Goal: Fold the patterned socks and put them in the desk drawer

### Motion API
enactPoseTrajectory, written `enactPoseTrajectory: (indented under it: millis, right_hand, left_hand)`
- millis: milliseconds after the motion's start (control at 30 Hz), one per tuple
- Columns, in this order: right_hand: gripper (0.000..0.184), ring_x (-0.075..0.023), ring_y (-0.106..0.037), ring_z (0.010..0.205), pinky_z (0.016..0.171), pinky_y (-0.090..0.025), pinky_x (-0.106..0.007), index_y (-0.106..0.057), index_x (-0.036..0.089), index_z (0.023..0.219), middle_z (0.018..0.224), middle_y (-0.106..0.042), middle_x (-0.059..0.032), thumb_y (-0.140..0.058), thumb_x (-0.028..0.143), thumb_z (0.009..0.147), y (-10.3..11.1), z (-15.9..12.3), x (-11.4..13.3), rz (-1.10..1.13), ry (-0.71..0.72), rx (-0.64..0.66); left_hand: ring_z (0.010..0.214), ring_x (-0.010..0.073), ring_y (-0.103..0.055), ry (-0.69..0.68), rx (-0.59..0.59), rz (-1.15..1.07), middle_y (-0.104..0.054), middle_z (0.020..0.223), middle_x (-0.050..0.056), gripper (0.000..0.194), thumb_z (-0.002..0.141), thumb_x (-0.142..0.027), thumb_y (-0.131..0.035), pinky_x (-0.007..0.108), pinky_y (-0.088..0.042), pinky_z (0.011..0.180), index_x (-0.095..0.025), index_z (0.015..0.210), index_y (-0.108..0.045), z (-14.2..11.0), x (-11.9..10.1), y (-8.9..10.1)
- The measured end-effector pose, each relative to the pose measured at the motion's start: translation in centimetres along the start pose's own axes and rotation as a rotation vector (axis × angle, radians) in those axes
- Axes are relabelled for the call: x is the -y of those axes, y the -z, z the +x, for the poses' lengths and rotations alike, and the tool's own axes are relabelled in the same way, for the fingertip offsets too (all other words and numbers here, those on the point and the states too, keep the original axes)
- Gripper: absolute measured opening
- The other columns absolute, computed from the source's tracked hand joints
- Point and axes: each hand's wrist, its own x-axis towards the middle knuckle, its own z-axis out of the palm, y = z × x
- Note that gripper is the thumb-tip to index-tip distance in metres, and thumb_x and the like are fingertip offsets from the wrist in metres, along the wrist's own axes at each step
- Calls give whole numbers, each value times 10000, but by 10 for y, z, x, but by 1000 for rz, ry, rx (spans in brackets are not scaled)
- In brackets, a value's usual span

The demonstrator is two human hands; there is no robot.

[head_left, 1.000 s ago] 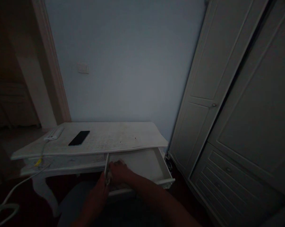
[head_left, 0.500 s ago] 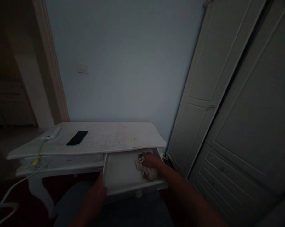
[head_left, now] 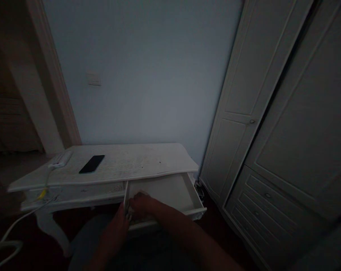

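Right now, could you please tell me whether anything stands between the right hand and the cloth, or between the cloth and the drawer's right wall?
Nothing visible does: the right hand is on the cloth at the left wall of the drawer, and no object shows towards the right wall, though the right forearm hides part.

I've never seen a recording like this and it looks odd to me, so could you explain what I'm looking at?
There is no robot here: a person works with two bare hands, seen by a camera worn on the head, looking forward and down. The room is dim.

Ahead is a white table. A dark phone and a white power strip with a cable lie on it.

A drawer is pulled out of its front. The right hand is inside, at the drawer's left side, with what looks like a crumpled cloth. The left hand is at that side's outer face. Their exact grip is too dark to tell.
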Motion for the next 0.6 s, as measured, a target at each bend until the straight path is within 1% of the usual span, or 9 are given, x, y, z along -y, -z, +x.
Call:
enactPoseTrajectory:
  millis: [100, 167, 267, 333, 400, 467, 533, 600]
  right_hand:
    - [679, -404, -691, 1210, 931, -603, -529, -589, 156, 1387, 1317, -702, -239, -794, 487, 830, -2, 10, 4, 10, -66, -62]
    - [680, -402, -690, 1208, 941, -598, -533, -594, 148, 1381, 1316, -701, -243, -786, 507, 837, 1, 10, 0, 17, -132, -101]
    - [692, -397, -683, 1215, 937, -596, -544, -577, 168, 1418, 1347, -689, -237, -761, 541, 865, 10, 5, -14, 30, -258, -159]
    - [672, -381, -677, 1221, 942, -593, -546, -562, 210, 1452, 1366, -686, -208, -745, 541, 896, 17, -2, -28, 38, -335, -182]
    - [590, -345, -676, 1210, 957, -592, -532, -574, 242, 1448, 1375, -679, -168, -726, 510, 945, 24, -16, -47, 43, -400, -184]
    - [474, -300, -677, 1178, 966, -594, -511, -608, 229, 1406, 1378, -662, -134, -698, 454, 999, 31, -35, -70, 40, -462, -174]
    - [395, -272, -674, 1157, 967, -597, -494, -632, 202, 1365, 1380, -644, -117, -677, 406, 1030, 38, -60, -94, 26, -529, -166]
    - [377, -267, -673, 1152, 962, -600, -488, -637, 194, 1353, 1376, -641, -115, -676, 390, 1034, 45, -85, -115, 6, -596, -160]
  left_hand:
    - [1474, 242, -533, -44, -19, -81, -458, 1678, 126, 683, 1009, -311, -268, 355, -438, 1183, -132, 1667, -219, 2, 3, -2]
    - [1496, 252, -506, -28, -16, -92, -415, 1703, 131, 696, 1008, -315, -270, 389, -421, 1203, -123, 1672, -190, 3, 5, -4]
    - [1445, 276, -564, -1, 7, -101, -398, 1711, 138, 708, 1016, -314, -273, 421, -475, 1152, -134, 1688, -146, 1, 8, -7]
    - [1416, 278, -593, -1, 3, -104, -414, 1702, 138, 712, 1012, -292, -277, 416, -495, 1129, -141, 1694, -141, -1, 8, -7]
    - [1424, 285, -586, -19, -10, -95, -419, 1696, 160, 718, 1006, -276, -278, 405, -483, 1141, -104, 1692, -150, -2, 6, -4]
    - [1411, 298, -597, -6, -13, -72, -431, 1685, 179, 720, 1003, -276, -278, 399, -492, 1130, -74, 1686, -173, -4, 4, -1]
    - [1381, 297, -624, 1, -12, -65, -456, 1672, 168, 714, 1004, -285, -288, 382, -512, 1100, -87, 1685, -201, -4, 3, 1]
    - [1358, 288, -644, 8, -26, -58, -484, 1655, 158, 711, 999, -281, -305, 366, -521, 1083, -95, 1681, -226, -5, 2, 2]
